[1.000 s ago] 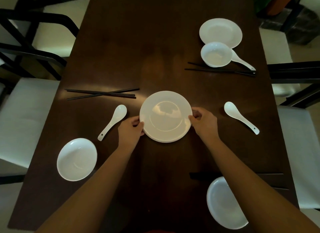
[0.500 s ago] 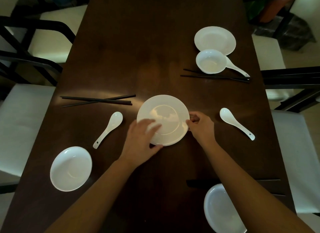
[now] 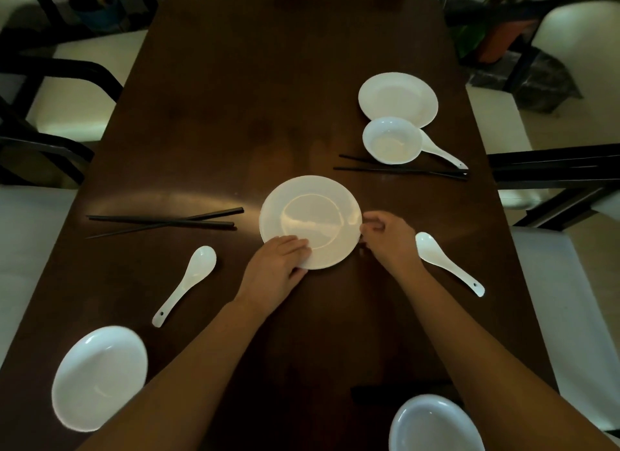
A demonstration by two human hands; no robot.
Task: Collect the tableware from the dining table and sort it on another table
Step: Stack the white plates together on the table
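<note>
A stack of white plates (image 3: pixel 310 215) lies in the middle of the dark wooden dining table (image 3: pixel 241 115). My left hand (image 3: pixel 276 271) grips its near left rim, fingers lying on top of the plate. My right hand (image 3: pixel 391 240) pinches the right rim. One white spoon (image 3: pixel 186 282) lies to the left, another spoon (image 3: pixel 448 262) just right of my right hand. Black chopsticks (image 3: pixel 164 221) lie crossed at the left. A white bowl (image 3: pixel 99 376) sits near left, and another bowl (image 3: pixel 436 423) near right, partly behind my right arm.
At the far right are a white plate (image 3: pixel 397 98), a small bowl (image 3: pixel 391 140), a spoon (image 3: pixel 443 153) and black chopsticks (image 3: pixel 402 171). Black-framed chairs with white cushions (image 3: pixel 20 249) flank both long sides. Potted plants (image 3: pixel 496 37) stand beyond the far right corner.
My left hand moved from the plate's left edge onto its near left rim, fingers over the top. The right hand stayed at the right rim. The view shifted forward.
</note>
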